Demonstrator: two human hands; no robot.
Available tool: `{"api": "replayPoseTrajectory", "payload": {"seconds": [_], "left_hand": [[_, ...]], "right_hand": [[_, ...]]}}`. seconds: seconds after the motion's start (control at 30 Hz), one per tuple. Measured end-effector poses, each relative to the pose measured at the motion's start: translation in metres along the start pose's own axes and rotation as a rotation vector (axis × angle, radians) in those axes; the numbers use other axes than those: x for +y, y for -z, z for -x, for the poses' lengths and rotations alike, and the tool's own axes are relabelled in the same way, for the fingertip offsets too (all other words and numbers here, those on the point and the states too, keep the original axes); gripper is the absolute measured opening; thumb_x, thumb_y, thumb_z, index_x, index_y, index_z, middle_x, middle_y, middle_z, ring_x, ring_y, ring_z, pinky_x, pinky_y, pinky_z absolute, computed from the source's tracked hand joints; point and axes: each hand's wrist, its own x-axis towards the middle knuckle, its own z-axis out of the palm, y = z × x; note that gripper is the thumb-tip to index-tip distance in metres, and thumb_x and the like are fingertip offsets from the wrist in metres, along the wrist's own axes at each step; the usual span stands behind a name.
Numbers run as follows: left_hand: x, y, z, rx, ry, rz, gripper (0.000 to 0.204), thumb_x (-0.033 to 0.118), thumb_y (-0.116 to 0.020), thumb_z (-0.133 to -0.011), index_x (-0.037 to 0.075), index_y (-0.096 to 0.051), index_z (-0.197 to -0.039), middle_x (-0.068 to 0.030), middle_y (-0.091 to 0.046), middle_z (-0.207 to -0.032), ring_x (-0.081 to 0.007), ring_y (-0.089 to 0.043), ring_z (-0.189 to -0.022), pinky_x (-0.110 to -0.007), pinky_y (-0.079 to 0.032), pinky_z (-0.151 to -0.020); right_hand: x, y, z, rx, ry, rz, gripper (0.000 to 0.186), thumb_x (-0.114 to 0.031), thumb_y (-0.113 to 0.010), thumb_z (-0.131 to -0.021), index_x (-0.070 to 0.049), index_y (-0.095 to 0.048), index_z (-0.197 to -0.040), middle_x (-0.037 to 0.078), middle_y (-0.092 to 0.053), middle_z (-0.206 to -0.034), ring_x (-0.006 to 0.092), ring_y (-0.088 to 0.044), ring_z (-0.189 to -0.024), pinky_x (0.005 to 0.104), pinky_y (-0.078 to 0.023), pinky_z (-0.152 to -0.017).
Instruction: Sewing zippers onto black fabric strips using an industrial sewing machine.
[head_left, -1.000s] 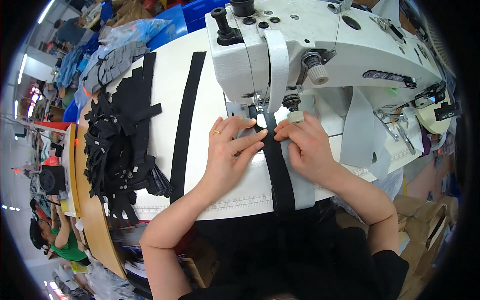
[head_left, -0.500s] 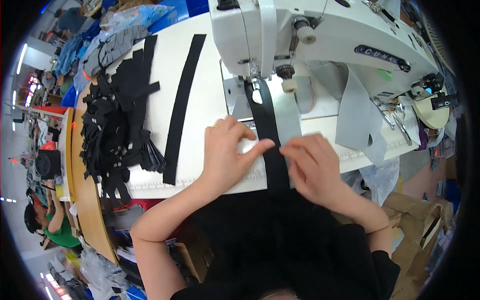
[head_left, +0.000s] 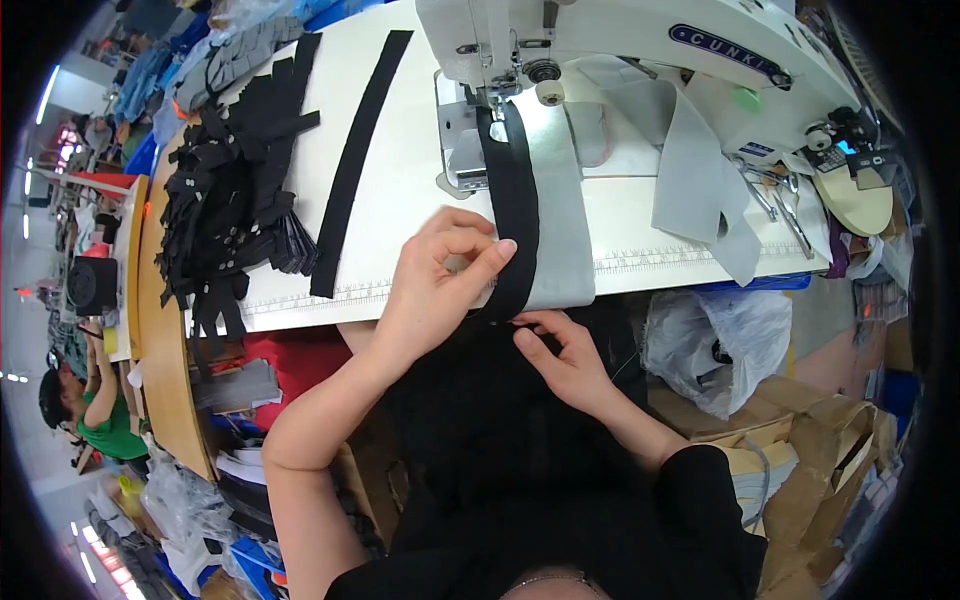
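Currently, the black strip (head_left: 513, 200) runs from beneath the presser foot (head_left: 498, 125) of the white sewing machine (head_left: 610, 45) toward the front edge of the bench (head_left: 410, 190). The left hand (head_left: 432, 285) is at its left side, near that edge: the thumb tip lies on the strip, and the fingers curl, leaving a gap behind the thumb; whether they pinch the cloth from below, I cannot tell. The right hand (head_left: 572, 368) is lower, just past the edge, thumb and index tips close to the strip's near end; their grip is unclear too. A grey strip (head_left: 565, 235) lies along the black strip's right side. The machine head overhangs the far end. Leftward on the bench are 1 separate black strip (head_left: 360, 165) and a heap of black pieces (head_left: 225, 200); rightward, loose grey fabric (head_left: 685, 195) and metal tools (head_left: 790, 218).
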Motion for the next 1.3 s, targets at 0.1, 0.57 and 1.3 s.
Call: {"api": "replayPoseTrajectory", "payload": {"seconds": [0.1,0.57,1.3], "left_hand": [[0.0,0.011,-0.002,0.009,-0.072,-0.022,0.03,0.028,-0.07,-0.105,0.003,-0.07,-0.088,0.0056,-0.06,-0.073,-0.0022,-0.053,-0.067,-0.02,-0.048,-0.065],[-0.004,0.029,-0.007,-0.128,0.199,0.233,0.022,0.028,-0.072,-0.103,0.008,-0.073,-0.093,0.0032,-0.063,-0.073,-0.0051,-0.057,-0.061,-0.02,-0.047,-0.06],[-0.016,0.021,0.014,-0.339,0.256,0.604,0.027,0.03,-0.049,-0.113,0.007,-0.06,-0.12,-0.0216,-0.075,-0.115,-0.0249,-0.076,-0.106,-0.035,-0.064,-0.088]], "right_hand": [[-0.004,-0.005,0.0,-0.063,-0.139,-0.19,0.03,-0.025,-0.07,-0.104,0.0,-0.069,-0.12,0.007,-0.067,-0.107,0.014,-0.062,-0.098,0.0289,-0.047,-0.088],[-0.029,0.001,0.0,-0.013,-0.249,-0.415,0.041,-0.032,-0.051,-0.114,0.003,-0.068,-0.102,0.002,-0.064,-0.082,0.0111,-0.058,-0.077,0.0253,-0.049,-0.077],[-0.023,0.0,0.004,-0.106,-0.318,-0.386,0.039,-0.028,-0.052,-0.113,0.005,-0.071,-0.105,0.009,-0.075,-0.08,0.013,-0.071,-0.075,0.0271,-0.056,-0.073]]}}
